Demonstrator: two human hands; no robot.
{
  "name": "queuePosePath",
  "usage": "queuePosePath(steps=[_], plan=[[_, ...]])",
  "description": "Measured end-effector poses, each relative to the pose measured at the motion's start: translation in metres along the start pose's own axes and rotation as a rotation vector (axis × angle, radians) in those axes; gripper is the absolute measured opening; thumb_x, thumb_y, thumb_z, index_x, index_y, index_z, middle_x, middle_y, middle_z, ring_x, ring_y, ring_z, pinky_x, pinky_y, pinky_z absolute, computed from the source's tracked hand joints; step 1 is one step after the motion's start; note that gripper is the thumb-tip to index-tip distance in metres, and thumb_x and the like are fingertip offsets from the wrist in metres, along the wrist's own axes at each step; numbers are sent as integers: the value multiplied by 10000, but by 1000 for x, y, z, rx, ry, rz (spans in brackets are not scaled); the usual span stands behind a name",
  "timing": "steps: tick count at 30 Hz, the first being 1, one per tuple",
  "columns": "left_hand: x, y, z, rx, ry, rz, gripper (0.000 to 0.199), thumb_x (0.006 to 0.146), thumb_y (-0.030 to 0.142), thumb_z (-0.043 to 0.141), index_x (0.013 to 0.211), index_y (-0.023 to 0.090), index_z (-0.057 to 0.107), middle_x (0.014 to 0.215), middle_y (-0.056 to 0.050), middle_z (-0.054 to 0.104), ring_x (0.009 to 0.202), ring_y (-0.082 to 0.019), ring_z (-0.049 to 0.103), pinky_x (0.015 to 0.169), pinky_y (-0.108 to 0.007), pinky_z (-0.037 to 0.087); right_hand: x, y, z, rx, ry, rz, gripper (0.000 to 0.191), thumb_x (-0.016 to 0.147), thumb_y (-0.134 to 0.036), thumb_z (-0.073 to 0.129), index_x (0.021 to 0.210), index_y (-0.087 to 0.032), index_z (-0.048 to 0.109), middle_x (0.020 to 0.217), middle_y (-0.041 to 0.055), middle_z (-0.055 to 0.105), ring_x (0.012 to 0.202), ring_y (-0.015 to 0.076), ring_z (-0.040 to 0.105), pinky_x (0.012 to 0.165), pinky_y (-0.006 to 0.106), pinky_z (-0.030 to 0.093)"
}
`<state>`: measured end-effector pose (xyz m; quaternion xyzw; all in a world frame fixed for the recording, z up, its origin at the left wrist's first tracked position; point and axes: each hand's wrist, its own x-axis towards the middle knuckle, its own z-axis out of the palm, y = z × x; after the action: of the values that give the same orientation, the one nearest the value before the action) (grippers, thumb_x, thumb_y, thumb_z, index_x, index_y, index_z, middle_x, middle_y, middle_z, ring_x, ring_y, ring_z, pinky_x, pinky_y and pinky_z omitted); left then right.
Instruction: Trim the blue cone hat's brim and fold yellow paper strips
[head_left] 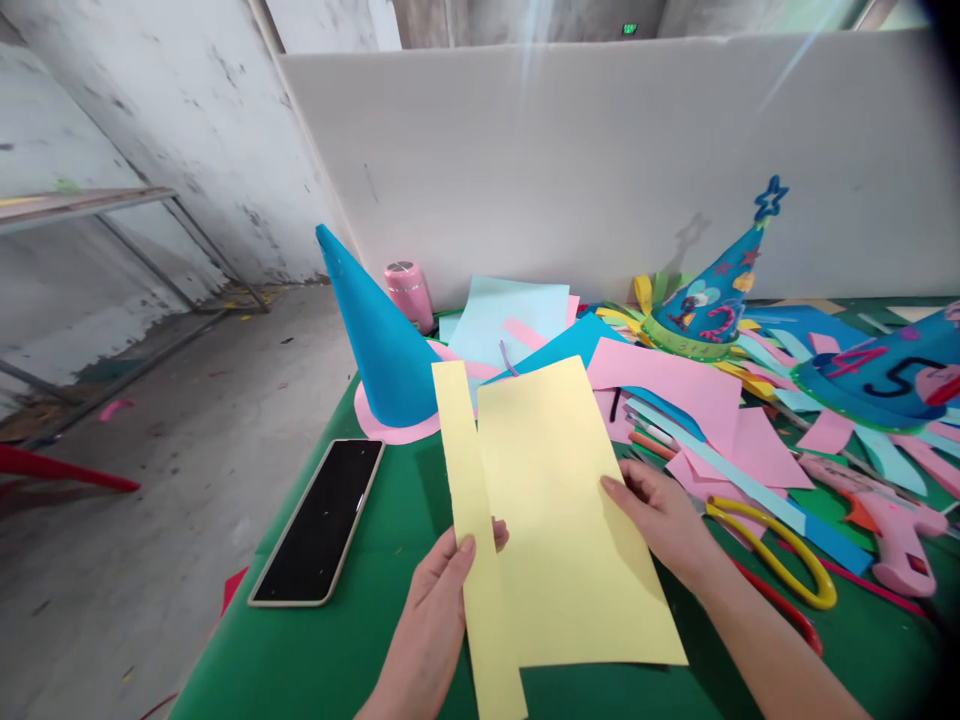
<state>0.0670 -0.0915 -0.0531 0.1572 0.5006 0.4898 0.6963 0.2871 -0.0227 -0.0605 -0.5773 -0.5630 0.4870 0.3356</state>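
My left hand [439, 605] is closed on a narrow yellow paper strip [477, 520], thumb on its front. A larger yellow paper sheet [564, 500] lies beside the strip, its left edge partly behind it. My right hand [664, 515] pinches the sheet's right edge between thumb and fingers. Just behind the papers stands a plain blue paper cone [382, 350] on a pink brim [405, 432]. To the left of my left hand lies a phone [321, 525] with a dark screen. Yellow-handled scissors [787, 560] rest to the right of my right hand.
A pink glue gun [892, 520] lies at the right. Two decorated blue party hats [709, 300] stand among paper scraps [776, 450]. A pink can-like container [409, 295] is at the back, before a white partition [562, 170]. The green table's [240, 650] left edge drops to the floor.
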Motion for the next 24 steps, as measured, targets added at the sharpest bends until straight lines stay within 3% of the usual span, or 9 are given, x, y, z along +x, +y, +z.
queuePosePath(steps=[4,8,13,16,20,24], plan=[[-4,0,-2,49,57,68,294,781,373,563,967,156,632,1025,-74,658,1069,-229,537,828,-272,485,-9,-2,-5,32,62,-7,235,796,-423,494,826,-191,521,693,-3,550,644,158,539,543,255,434],[-5,21,-13,104,141,296,268,731,365,615,892,153,642,892,-82,679,840,-248,628,690,-327,535,-14,6,-15,88,128,26,300,787,-449,495,959,-204,520,811,28,625,690,194,589,570,290,484],[5,88,-20,191,217,803,152,739,216,594,888,195,616,817,-37,671,695,-203,632,670,-369,530,-14,21,-24,123,176,97,370,720,-469,571,991,-217,555,913,47,667,745,238,624,582,319,522],[18,131,-18,395,349,1041,279,734,192,577,1013,198,592,746,-14,646,649,-138,578,643,-311,490,-14,24,-23,101,192,86,398,711,-472,578,1017,-217,561,977,54,663,792,250,626,615,329,531],[42,174,-15,601,541,1178,259,741,299,571,972,190,613,663,20,549,608,-97,497,573,-264,413,-16,22,-21,69,200,64,403,721,-490,559,1024,-223,555,972,51,666,803,246,627,634,323,531],[66,205,-10,839,713,1242,455,619,415,692,995,174,605,640,51,443,553,-67,392,541,-250,356,-21,15,-23,-20,266,42,343,735,-498,537,942,-227,570,851,35,678,707,220,629,566,283,512]])
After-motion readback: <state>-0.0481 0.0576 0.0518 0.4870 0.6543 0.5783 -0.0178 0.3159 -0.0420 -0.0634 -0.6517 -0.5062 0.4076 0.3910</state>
